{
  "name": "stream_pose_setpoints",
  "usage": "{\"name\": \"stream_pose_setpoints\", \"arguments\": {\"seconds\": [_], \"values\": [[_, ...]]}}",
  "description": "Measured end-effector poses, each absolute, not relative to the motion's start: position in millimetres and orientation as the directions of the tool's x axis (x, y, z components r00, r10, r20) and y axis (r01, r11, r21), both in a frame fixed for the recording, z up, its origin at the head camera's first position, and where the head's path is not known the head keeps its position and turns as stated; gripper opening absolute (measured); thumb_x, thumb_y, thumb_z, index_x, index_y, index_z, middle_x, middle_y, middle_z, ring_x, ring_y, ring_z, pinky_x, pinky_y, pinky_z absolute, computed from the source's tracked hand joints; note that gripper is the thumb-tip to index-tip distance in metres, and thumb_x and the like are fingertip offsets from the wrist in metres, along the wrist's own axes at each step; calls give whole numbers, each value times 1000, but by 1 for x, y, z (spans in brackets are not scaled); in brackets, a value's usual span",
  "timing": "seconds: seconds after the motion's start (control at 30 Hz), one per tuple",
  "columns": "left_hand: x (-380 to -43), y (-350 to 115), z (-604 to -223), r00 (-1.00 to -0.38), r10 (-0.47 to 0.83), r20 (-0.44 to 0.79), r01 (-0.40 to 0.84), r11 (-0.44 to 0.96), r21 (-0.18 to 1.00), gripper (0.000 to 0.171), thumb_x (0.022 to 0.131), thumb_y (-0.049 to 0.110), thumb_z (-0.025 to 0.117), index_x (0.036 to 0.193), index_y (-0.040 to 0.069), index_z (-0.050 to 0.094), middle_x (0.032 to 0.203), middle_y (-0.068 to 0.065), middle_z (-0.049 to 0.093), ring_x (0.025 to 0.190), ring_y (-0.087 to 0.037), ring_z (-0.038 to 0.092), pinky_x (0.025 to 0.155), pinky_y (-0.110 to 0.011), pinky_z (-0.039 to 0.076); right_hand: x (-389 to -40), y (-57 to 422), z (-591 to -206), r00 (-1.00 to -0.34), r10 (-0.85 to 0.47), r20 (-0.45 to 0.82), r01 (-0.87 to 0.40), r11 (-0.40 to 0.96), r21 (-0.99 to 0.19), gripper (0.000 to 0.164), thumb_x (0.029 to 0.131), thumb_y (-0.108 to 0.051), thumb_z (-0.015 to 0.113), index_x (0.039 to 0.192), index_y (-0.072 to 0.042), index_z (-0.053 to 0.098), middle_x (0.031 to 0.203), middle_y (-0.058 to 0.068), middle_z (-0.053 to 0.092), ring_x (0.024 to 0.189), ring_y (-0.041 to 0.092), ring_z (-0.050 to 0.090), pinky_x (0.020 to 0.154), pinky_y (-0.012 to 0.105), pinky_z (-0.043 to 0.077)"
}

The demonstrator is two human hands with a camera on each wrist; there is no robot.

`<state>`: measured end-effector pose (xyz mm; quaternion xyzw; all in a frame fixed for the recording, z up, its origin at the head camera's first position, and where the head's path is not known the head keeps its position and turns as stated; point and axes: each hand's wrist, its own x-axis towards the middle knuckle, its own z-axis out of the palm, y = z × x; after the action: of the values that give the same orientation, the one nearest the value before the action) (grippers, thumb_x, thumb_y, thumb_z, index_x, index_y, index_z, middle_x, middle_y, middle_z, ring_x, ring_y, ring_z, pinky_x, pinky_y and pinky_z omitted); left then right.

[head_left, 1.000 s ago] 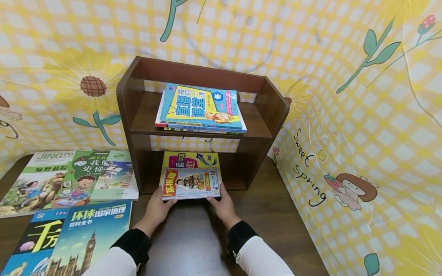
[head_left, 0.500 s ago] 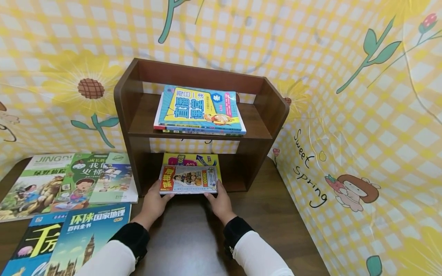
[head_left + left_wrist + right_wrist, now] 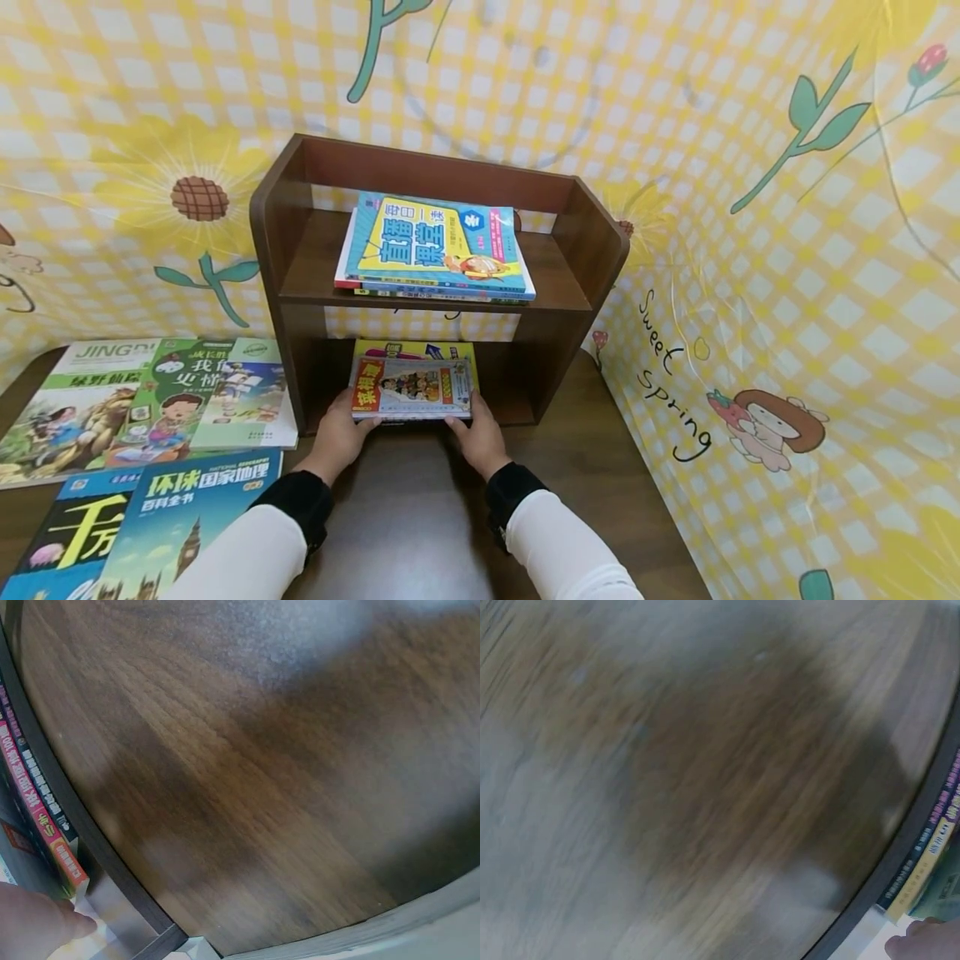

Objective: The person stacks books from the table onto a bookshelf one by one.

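Observation:
In the head view, my left hand (image 3: 341,433) and right hand (image 3: 478,433) hold a small book (image 3: 412,387) by its left and right sides, thumbs at the near edge. It has a red title block and a picture of several figures. It lies over a yellow book (image 3: 457,350) in the lower compartment of a brown wooden bookshelf (image 3: 551,354), hiding most of that book's cover. At the edges of the wrist views, parts of the left hand (image 3: 34,922) and right hand (image 3: 930,943) show beside stacked book spines (image 3: 34,795).
A stack of books (image 3: 435,246), a blue one on top, lies on the upper shelf. Left of the bookshelf, green-covered books (image 3: 165,417) overlap in a row, with blue-covered books (image 3: 180,517) nearer. A yellow checked cloth (image 3: 712,250) stands behind and to the right.
Both hands have moved the small book farther back into the lower compartment, so it covers more of the yellow book. The other books have stayed in place.

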<state>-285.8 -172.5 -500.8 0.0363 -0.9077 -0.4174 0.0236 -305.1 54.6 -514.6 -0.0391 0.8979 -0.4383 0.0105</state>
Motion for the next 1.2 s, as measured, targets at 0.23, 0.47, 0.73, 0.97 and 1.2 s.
{"name": "stream_pose_setpoints", "arguments": {"seconds": [0.23, 0.47, 0.73, 0.97, 1.2], "values": [[-289, -175, -509, -996, -83, 12, -45, 649, 760, 63, 94, 14, 64, 144, -8, 31, 145, -30, 33, 130, -45, 38, 108, -58, 30, -310, 52, -521, -996, -89, -5, -56, 671, -740, 72, 96, -30, 59, 151, 1, 24, 156, 17, 27, 142, 30, 28, 113, 45, 31], [-292, -178, -516, -994, -99, 46, -29, 647, 762, 63, 92, 12, 66, 142, -8, 33, 142, -29, 37, 127, -43, 42, 107, -57, 33, -315, 49, -523, -995, -100, 15, -83, 715, -694, 72, 96, -30, 60, 151, 1, 26, 155, 19, 29, 139, 36, 32, 111, 49, 33], [-297, -178, -524, -995, -99, 12, -58, 678, 733, 69, 92, 10, 65, 146, -9, 26, 150, -32, 25, 138, -47, 24, 112, -57, 24, -319, 49, -529, -992, -101, 74, -125, 782, -611, 70, 93, -29, 63, 147, 4, 32, 151, 21, 36, 138, 36, 35, 110, 48, 34], [-300, -180, -527, -994, -77, 74, -5, 728, 686, 68, 90, 9, 68, 145, -8, 31, 148, -33, 29, 137, -48, 27, 110, -63, 23, -318, 49, -532, -986, -123, 113, -165, 830, -533, 69, 92, -29, 64, 146, 3, 35, 149, 20, 39, 139, 35, 34, 111, 51, 32], [-303, -182, -526, -997, -66, 44, -27, 805, 593, 67, 92, 15, 66, 145, -7, 30, 147, -34, 30, 136, -49, 29, 109, -65, 21, -319, 47, -533, -985, -117, 129, -165, 871, -463, 67, 91, -30, 65, 145, 1, 38, 148, 18, 42, 138, 32, 36, 110, 50, 34]]}}
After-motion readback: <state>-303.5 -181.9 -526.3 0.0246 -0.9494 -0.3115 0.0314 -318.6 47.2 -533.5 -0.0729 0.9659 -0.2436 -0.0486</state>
